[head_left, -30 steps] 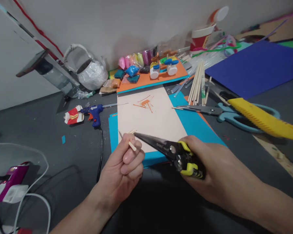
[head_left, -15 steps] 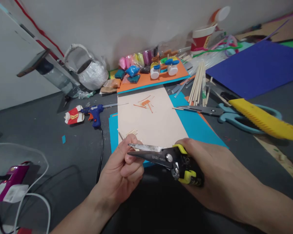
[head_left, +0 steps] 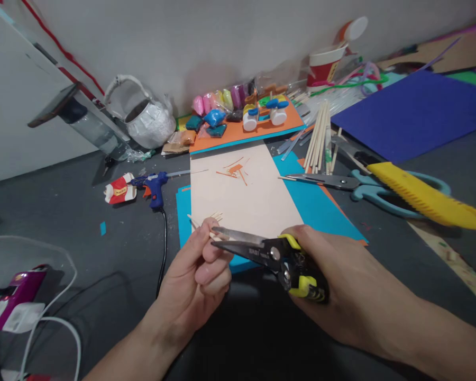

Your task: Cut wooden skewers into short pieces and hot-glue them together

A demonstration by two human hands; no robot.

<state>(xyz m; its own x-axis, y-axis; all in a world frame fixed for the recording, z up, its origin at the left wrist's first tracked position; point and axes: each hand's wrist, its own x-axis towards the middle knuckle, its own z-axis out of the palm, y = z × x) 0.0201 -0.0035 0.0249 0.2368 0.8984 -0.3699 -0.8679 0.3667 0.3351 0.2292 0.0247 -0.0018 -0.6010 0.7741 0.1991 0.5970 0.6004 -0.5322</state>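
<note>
My left hand (head_left: pixel 202 270) pinches a thin wooden stick (head_left: pixel 194 220) between thumb and fingers, its far end poking out up and to the left. My right hand (head_left: pixel 325 259) is wrapped around the handles of black and yellow snips (head_left: pixel 257 248). Their blades are slightly parted and reach to the fingertips of my left hand, around the near end of the stick. Just behind the left fingers, a few short cut sticks (head_left: pixel 219 216) lie on a cream sheet (head_left: pixel 246 203). Orange scraps (head_left: pixel 236 169) lie farther up the same sheet.
A blue glue gun (head_left: pixel 156 189) rests on the left with its cable running toward me. On the right lie large scissors (head_left: pixel 341 181), a yellow cutter knife (head_left: pixel 424 193) and wooden sticks (head_left: pixel 319 140). Clay packets (head_left: pixel 215 117) and a wheeled model (head_left: pixel 264 114) sit at the back.
The snips' blades have tilted a little and opened slightly wider at my left fingertips. The stick's near end now shows between them. The view has shifted slightly.
</note>
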